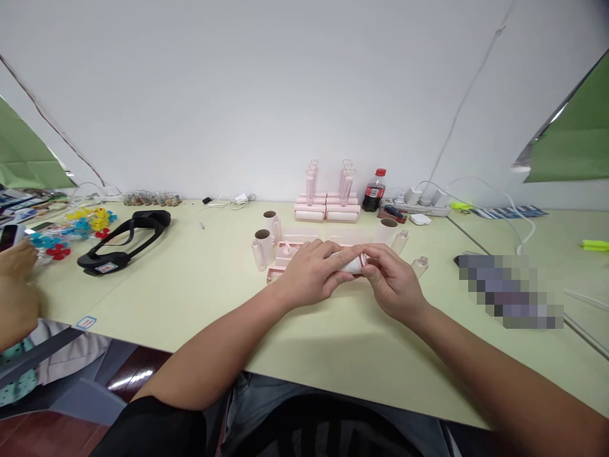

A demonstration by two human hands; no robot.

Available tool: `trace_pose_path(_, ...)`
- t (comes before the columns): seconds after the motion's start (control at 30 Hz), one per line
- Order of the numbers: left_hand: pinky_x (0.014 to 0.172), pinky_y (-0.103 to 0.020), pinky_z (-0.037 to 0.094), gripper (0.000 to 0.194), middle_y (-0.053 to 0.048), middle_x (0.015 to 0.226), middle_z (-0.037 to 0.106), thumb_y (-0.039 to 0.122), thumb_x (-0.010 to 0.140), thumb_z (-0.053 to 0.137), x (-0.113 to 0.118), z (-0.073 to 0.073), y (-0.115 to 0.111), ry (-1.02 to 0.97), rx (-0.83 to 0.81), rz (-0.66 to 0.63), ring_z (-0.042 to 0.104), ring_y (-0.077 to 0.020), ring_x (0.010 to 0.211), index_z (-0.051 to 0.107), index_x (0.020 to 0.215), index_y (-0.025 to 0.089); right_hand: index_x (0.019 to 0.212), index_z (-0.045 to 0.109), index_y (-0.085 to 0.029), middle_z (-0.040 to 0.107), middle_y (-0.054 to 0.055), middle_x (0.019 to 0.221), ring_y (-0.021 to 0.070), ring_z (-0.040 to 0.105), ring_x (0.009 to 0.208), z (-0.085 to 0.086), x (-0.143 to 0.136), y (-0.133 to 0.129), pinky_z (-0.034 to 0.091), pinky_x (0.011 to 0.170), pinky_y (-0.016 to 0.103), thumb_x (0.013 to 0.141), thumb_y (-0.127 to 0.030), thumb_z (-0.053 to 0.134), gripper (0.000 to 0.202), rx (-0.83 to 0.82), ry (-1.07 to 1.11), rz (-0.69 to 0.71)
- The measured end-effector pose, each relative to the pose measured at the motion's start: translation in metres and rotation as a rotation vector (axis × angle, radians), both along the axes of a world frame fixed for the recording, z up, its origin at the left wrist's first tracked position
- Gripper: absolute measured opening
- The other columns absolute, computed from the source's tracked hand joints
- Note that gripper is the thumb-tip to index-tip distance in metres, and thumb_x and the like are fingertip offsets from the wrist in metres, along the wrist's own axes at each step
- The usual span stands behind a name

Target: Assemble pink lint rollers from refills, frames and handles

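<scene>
My left hand [311, 271] and my right hand [394, 280] meet over the table, both closed on a white lint roller [352, 265] with a pink end. The left fingers lie along the roll, while the right thumb and fingers pinch its pink end. Much of the roller is covered by my fingers. Under and behind my hands lie pale pink plastic cases [287, 252], partly hidden. To their left stand two white sticky-paper rolls with brown cores, the nearer roll [266, 249] beside a clear pink handle [257, 255]. Another paper roll [386, 233] stands on the right, near another handle [420, 265].
Pink lint rollers [310, 213] are stacked by the wall, beside a cola bottle [373, 192]. A power strip [423, 206] with cables lies at right, above a pixelated object [509, 292]. A black headset [124, 244] and another person's hand [19, 260] are at left.
</scene>
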State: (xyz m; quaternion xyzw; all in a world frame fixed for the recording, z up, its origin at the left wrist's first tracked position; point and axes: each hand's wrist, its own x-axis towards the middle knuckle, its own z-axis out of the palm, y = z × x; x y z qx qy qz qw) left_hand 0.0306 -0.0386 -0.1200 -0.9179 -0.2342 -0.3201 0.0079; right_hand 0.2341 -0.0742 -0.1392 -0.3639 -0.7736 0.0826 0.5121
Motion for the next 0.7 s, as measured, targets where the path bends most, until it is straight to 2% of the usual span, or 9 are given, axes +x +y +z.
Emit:
trace_pose_path(0.13, 0.088, -0.039, 0.047, 0.050, -0.010, 0.117, 0.065, 0.044, 0.097, 0.043, 0.001, 0.002, -0.003, -0.049, -0.113, -0.053, 0.060, -0.0231, 0.100, 0.043, 0.142, 0.021, 0.124, 0.059, -0.023, 0.065, 0.009, 0.106, 0.0163, 0.067, 0.075, -0.003, 0.001, 0.001, 0.058, 0.064, 0.030, 0.100, -0.037, 0.044, 0.032, -0.095, 0.066, 0.036)
trace_pose_path(0.27, 0.095, -0.039, 0.045, 0.047, -0.011, 0.131, 0.060, 0.041, 0.097, 0.044, 0.002, 0.002, -0.007, -0.231, -0.323, -0.074, 0.058, -0.0240, 0.113, 0.044, 0.139, 0.021, 0.126, 0.056, -0.023, 0.067, 0.007, 0.098, 0.0159, 0.069, 0.067, -0.006, 0.002, 0.002, 0.059, 0.064, 0.033, 0.096, -0.044, 0.051, 0.037, -0.233, 0.209, 0.050)
trace_pose_path(0.37, 0.082, -0.034, 0.048, 0.048, -0.009, 0.112, 0.066, 0.047, 0.096, 0.043, 0.004, -0.001, -0.008, -0.403, -0.549, -0.010, 0.063, -0.0204, 0.095, 0.046, 0.136, 0.020, 0.125, 0.056, -0.022, 0.067, 0.007, 0.097, 0.0179, 0.069, 0.071, -0.002, -0.002, 0.000, 0.061, 0.066, 0.035, 0.087, -0.049, 0.063, 0.047, -0.344, 0.327, 0.125)
trace_pose_path(0.43, 0.071, -0.029, 0.047, 0.051, -0.005, 0.091, 0.067, 0.050, 0.096, 0.042, 0.006, -0.004, -0.008, -0.494, -0.690, -0.019, 0.062, -0.0162, 0.078, 0.043, 0.136, 0.019, 0.117, 0.060, -0.021, 0.069, 0.006, 0.092, 0.0190, 0.068, 0.072, 0.002, -0.006, -0.002, 0.061, 0.066, 0.036, 0.082, -0.051, 0.068, 0.047, -0.429, 0.365, 0.170)
trace_pose_path(0.5, 0.068, -0.027, 0.046, 0.054, -0.002, 0.083, 0.064, 0.052, 0.094, 0.044, 0.008, -0.007, -0.008, -0.554, -0.771, -0.054, 0.060, -0.0143, 0.073, 0.041, 0.136, 0.018, 0.101, 0.065, -0.019, 0.069, 0.006, 0.082, 0.0188, 0.067, 0.068, 0.007, -0.010, -0.004, 0.061, 0.063, 0.035, 0.080, -0.054, 0.070, 0.041, -0.524, 0.363, 0.193)
trace_pose_path(0.6, 0.074, -0.029, 0.047, 0.059, -0.004, 0.090, 0.064, 0.053, 0.089, 0.055, 0.011, -0.010, -0.010, -0.583, -0.808, -0.074, 0.061, -0.0155, 0.080, 0.040, 0.135, 0.019, 0.081, 0.064, -0.017, 0.067, 0.004, 0.068, 0.0178, 0.066, 0.060, 0.010, -0.014, -0.005, 0.060, 0.059, 0.033, 0.078, -0.057, 0.069, 0.041, -0.629, 0.354, 0.196)
trace_pose_path(0.7, 0.076, -0.031, 0.048, 0.070, -0.006, 0.098, 0.065, 0.051, 0.080, 0.068, 0.012, -0.008, -0.012, -0.566, -0.827, -0.064, 0.062, -0.0171, 0.085, 0.037, 0.136, 0.021, 0.077, 0.064, -0.017, 0.065, 0.003, 0.064, 0.0173, 0.065, 0.057, 0.011, -0.013, -0.005, 0.059, 0.056, 0.032, 0.076, -0.057, 0.072, 0.041, -0.638, 0.387, 0.185)
